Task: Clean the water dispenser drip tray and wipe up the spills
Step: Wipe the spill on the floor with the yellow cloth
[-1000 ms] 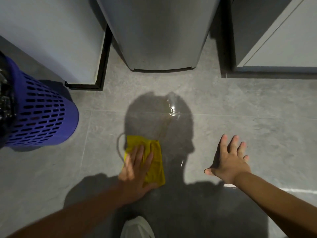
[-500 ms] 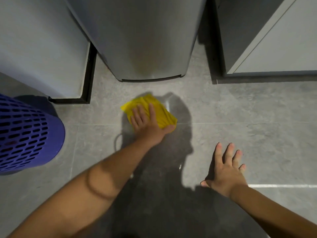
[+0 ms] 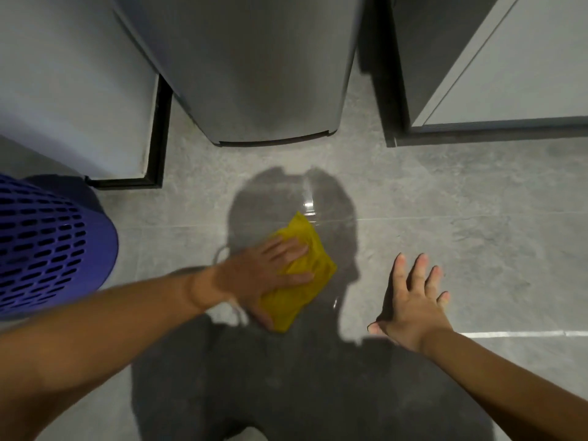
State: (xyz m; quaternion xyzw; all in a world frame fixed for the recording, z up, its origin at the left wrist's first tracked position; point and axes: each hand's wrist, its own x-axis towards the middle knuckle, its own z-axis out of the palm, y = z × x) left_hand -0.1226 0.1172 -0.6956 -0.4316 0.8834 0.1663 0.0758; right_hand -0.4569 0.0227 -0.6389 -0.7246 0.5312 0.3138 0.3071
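Left hand (image 3: 264, 275), palm flat, presses a crumpled yellow cloth (image 3: 300, 275) on glossy grey tile floor (image 3: 477, 249), cloth protruding at 3 o'clock; right hand (image 3: 413, 300) splayed, empty; wet sheen (image 3: 309, 205) at 12 o'clock.

cloth (image 3: 304, 275) on floor (image 3: 477, 243) before dispenser (image 3: 254, 74), basket (image 3: 47, 246) left

No readable text, labels, brands or numbers anywhere in view.
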